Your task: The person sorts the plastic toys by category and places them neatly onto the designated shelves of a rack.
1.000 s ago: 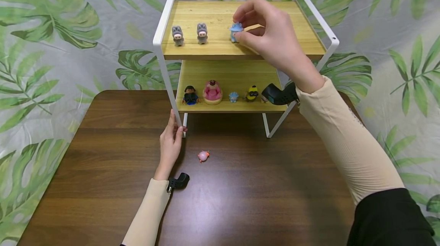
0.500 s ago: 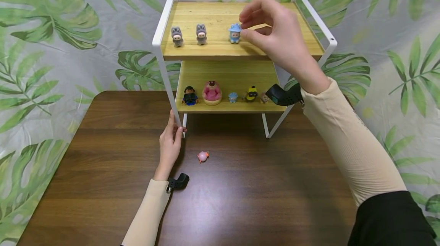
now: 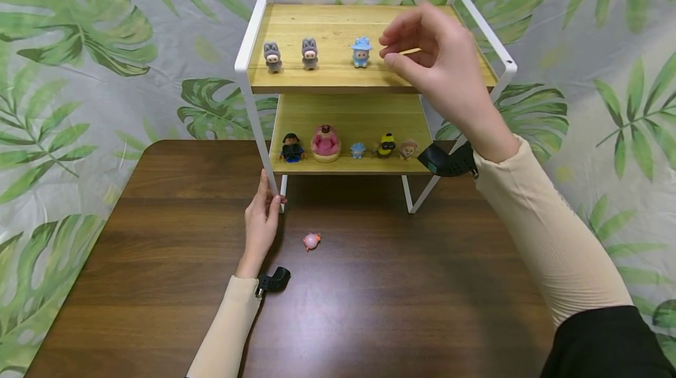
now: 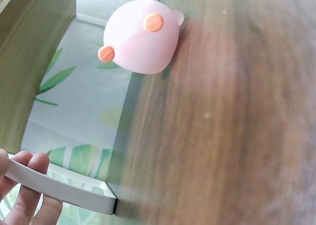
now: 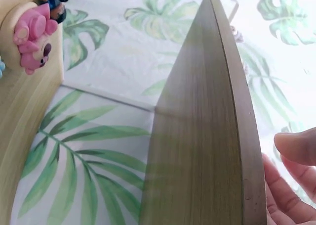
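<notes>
My right hand (image 3: 446, 67) hovers over the top board, its fingers loosely bent and holding nothing. Just left of its fingertips stands a small figurine with a blue hat (image 3: 361, 53), apart from them. Further left on that board are two grey rabbit-eared figurines, one in the middle (image 3: 310, 54) and one near the left rail (image 3: 272, 57). Low at the left, my left hand (image 3: 260, 219) holds the white metal leg (image 4: 64, 191) of the shelf, with thumb and fingers on either side. A pink round toy with orange feet (image 4: 140, 42) lies on the table beside that hand.
The lower board (image 3: 348, 111) carries a dark-capped figure (image 3: 291, 149), a pink bear (image 3: 325, 144), a small blue figurine (image 3: 358, 151), a yellow-and-black figure (image 3: 386, 145) and a brownish figurine (image 3: 408, 149). A leaf-print cloth (image 3: 79, 43) hangs behind the brown table (image 3: 369, 296).
My right hand has let go of the blue-hatted figurine and drawn away to the right. The figurine stays standing on the top board. My left hand has stayed on the leg.
</notes>
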`<action>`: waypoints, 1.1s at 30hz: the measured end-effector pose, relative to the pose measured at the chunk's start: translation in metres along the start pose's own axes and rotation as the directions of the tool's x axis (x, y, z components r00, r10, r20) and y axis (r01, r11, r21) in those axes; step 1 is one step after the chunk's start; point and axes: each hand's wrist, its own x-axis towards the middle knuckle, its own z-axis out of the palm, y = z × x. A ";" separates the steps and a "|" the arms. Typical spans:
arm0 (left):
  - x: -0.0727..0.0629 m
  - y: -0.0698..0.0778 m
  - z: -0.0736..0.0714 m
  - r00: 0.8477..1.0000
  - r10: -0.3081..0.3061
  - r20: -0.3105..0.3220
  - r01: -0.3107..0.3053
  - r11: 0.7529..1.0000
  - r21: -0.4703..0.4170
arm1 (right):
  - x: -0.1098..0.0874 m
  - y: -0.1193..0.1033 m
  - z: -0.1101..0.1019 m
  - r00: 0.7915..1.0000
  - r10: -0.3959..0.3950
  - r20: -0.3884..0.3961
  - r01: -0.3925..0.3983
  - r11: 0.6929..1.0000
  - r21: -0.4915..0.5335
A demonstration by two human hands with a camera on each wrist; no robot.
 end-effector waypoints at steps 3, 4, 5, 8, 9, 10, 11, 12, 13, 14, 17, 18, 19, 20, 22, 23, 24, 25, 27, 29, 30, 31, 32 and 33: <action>0.000 0.000 0.000 1.000 -0.003 0.001 0.003 1.000 -0.001 | -0.004 0.000 0.000 1.000 -0.013 -0.007 0.013 0.999 0.044; 0.000 0.000 0.000 1.000 -0.004 0.001 0.004 1.000 -0.002 | -0.006 0.000 0.000 1.000 -0.020 -0.007 0.020 0.998 0.058; 0.000 0.000 0.000 1.000 -0.004 0.000 0.004 1.000 -0.002 | -0.007 -0.001 0.000 1.000 -0.028 -0.007 0.028 0.997 0.068; 0.000 0.000 0.000 1.000 0.000 -0.001 0.000 1.000 -0.003 | -0.013 -0.001 0.001 0.997 -0.073 0.000 0.072 0.993 0.092; 0.000 0.000 0.000 1.000 0.002 -0.002 -0.002 1.000 -0.002 | -0.014 0.000 0.001 0.996 -0.093 0.002 0.092 0.990 0.103; 0.000 0.000 0.000 1.000 0.004 -0.003 -0.004 1.000 -0.002 | -0.016 0.000 0.002 0.994 -0.112 0.005 0.110 0.987 0.114; 0.000 0.000 0.000 1.000 0.006 -0.003 -0.006 1.000 -0.001 | -0.018 0.000 0.002 0.992 -0.129 0.007 0.128 0.984 0.124; 0.000 0.000 0.000 1.000 0.008 -0.003 -0.008 1.000 -0.001 | -0.020 0.000 0.002 0.989 -0.145 0.009 0.142 0.980 0.138; 0.000 0.000 0.000 1.000 0.008 -0.003 -0.008 1.000 -0.002 | -0.022 0.001 0.003 0.987 -0.160 0.011 0.157 0.976 0.149; 0.000 0.000 0.000 1.000 0.009 -0.002 -0.009 1.000 -0.002 | -0.023 0.000 0.004 0.987 -0.159 0.010 0.156 0.974 0.162; 0.000 0.001 0.000 1.000 0.010 -0.002 -0.010 1.000 -0.004 | -0.028 0.000 0.005 0.987 -0.158 0.010 0.154 0.972 0.176; 0.000 0.001 0.000 1.000 0.010 -0.003 -0.010 1.000 -0.003 | -0.030 0.000 0.006 0.987 -0.158 0.011 0.154 0.972 0.177; 0.000 0.001 0.000 1.000 0.011 -0.003 -0.011 1.000 -0.003 | -0.031 0.000 0.006 0.987 -0.159 0.014 0.154 0.972 0.178; 0.000 0.001 0.000 1.000 0.012 -0.004 -0.012 1.000 -0.002 | -0.033 -0.001 0.007 0.987 -0.157 0.015 0.152 0.972 0.179; 0.000 0.001 0.000 1.000 0.013 -0.005 -0.013 1.000 0.000 | -0.035 -0.001 0.009 0.987 -0.161 0.020 0.154 0.971 0.180; 0.000 0.001 0.000 1.000 0.013 -0.004 -0.013 1.000 0.001 | -0.036 0.000 0.009 0.986 -0.163 0.023 0.156 0.970 0.184; 0.000 0.001 0.000 1.000 0.012 -0.003 -0.012 1.000 0.002 | -0.037 0.000 0.010 0.986 -0.164 0.023 0.157 0.969 0.189; 0.000 0.001 0.000 1.000 0.012 -0.002 -0.012 1.000 0.004 | -0.038 0.000 0.011 0.986 -0.163 0.025 0.155 0.968 0.197; 0.000 0.000 0.000 1.000 0.010 0.001 -0.010 1.000 0.005 | -0.040 0.001 0.012 0.986 -0.163 0.031 0.154 0.967 0.201; 0.000 0.001 0.000 1.000 0.010 0.003 -0.010 1.000 0.006 | -0.043 0.001 0.013 0.986 -0.161 0.038 0.150 0.968 0.202; 0.000 0.001 0.000 1.000 0.011 0.002 -0.011 1.000 0.006 | -0.044 0.002 0.014 0.987 -0.157 0.042 0.146 0.969 0.201; 0.000 0.001 0.000 1.000 0.011 0.002 -0.011 1.000 0.006 | -0.045 0.002 0.015 0.987 -0.153 0.046 0.141 0.969 0.201; 0.000 0.001 0.000 1.000 0.010 0.002 -0.010 1.000 0.005 | -0.047 0.003 0.015 0.987 -0.152 0.051 0.139 0.970 0.197; 0.000 0.001 0.000 1.000 0.010 0.001 -0.010 1.000 0.005 | -0.048 0.004 0.016 0.987 -0.151 0.056 0.137 0.971 0.197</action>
